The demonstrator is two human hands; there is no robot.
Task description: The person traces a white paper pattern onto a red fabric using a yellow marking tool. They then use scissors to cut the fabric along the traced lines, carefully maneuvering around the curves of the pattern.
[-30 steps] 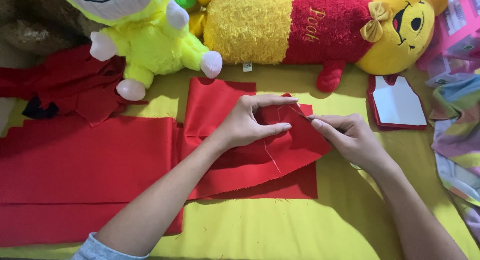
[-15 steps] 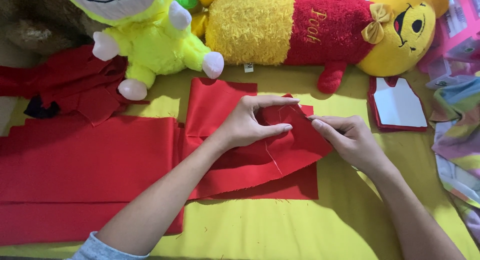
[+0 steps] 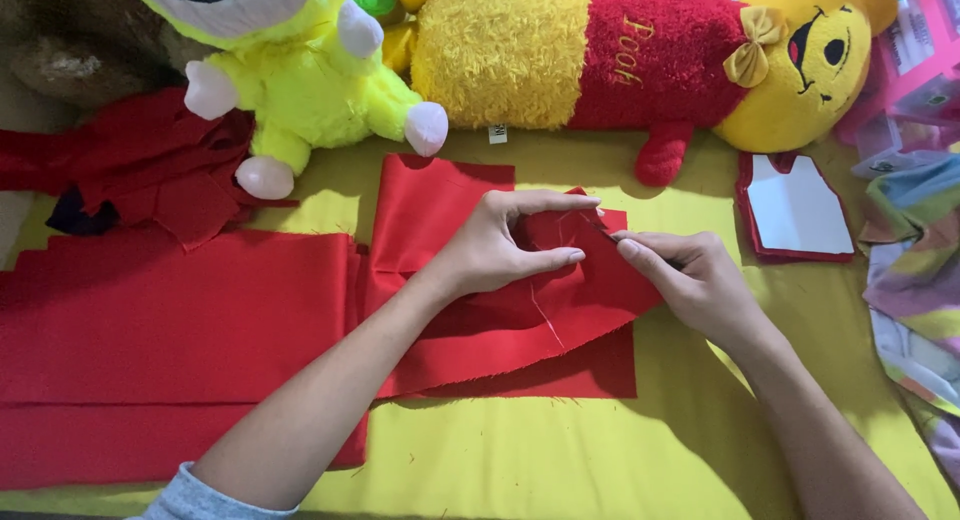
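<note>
Left hand (image 3: 500,248) is pressing the red cloth (image 3: 520,310) flat as before, right hand (image 3: 690,280) pinching its edge (needle unseen), nothing shifting.

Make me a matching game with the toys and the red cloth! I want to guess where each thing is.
Things:
1. Lime-green plush toy
2. Yellow bear plush
3. White paper pattern
4. Left hand

Places:
A. far right, lying on a red cut-out
B. top left, beside the heap of red scraps
C. pressing on the folded red cloth
D. lying sideways along the top

Pairs: 1-B, 2-D, 3-A, 4-C
</note>
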